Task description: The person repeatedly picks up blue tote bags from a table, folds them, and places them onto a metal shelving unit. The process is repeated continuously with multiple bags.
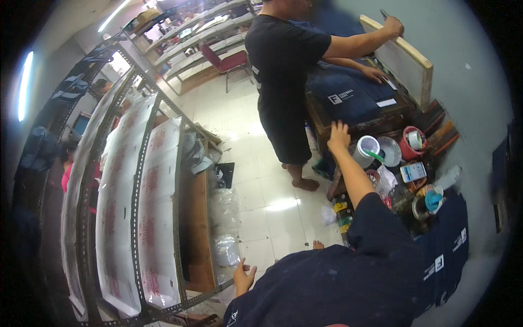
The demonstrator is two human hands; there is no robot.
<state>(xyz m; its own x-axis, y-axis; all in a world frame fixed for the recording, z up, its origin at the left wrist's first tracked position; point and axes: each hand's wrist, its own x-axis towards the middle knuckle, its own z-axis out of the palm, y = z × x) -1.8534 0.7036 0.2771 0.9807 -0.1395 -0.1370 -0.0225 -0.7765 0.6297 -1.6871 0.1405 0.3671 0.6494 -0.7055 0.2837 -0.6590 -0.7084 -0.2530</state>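
Observation:
My right hand (339, 137) rests on the near corner of a wooden printing table (370, 121), fingers spread and nothing in them. Over the tabletop lies dark navy fabric (348, 90) with a white print and white label-like strips. My left hand (243, 277) hangs low beside the metal rack, its fingers loosely apart and holding nothing. Beyond the table's left side stands a person in black (283, 60). One of that person's hands grips the top of a raised wood-framed screen (406, 65); the other lies on the fabric.
Close to my right forearm stand a white tub (366, 150) with a green tool, a red bucket (412, 143) and a phone (413, 172). Printed navy fabric (447, 267) lies at the right. A tall rack (139, 207) with white panels fills the left; a red chair (226, 60) stands behind.

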